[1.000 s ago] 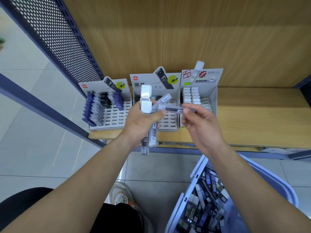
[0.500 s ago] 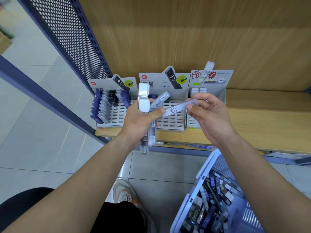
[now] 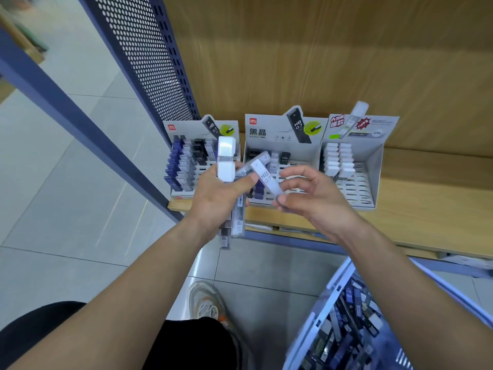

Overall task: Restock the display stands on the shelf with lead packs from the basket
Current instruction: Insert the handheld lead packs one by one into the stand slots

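Note:
My left hand (image 3: pixel 218 198) grips a bundle of lead packs (image 3: pixel 226 161), white caps sticking up and clear ends hanging below the palm. Between thumb and fingers my right hand (image 3: pixel 312 198) pinches one grey pack marked HB 0.7 (image 3: pixel 266 177), tilted, its upper end near my left thumb. Both hands hover in front of three display stands on the wooden shelf (image 3: pixel 426 209): the left stand (image 3: pixel 186 166) with blue, grey and black packs, the middle stand (image 3: pixel 282 134) with few packs, the right stand (image 3: pixel 354 166) with white packs. The lavender basket (image 3: pixel 320 311) of packs sits at lower right.
A perforated blue metal panel (image 3: pixel 149 65) bounds the shelf on the left, with a blue post (image 3: pixel 80 124) crossing in front. Grey tiled floor lies below. My shoe (image 3: pixel 210 303) stands on the floor between the arms.
My right hand has turned the single pack from nearly level to a steeper tilt and brought it left toward the bundle. The view has shifted closer to the stands.

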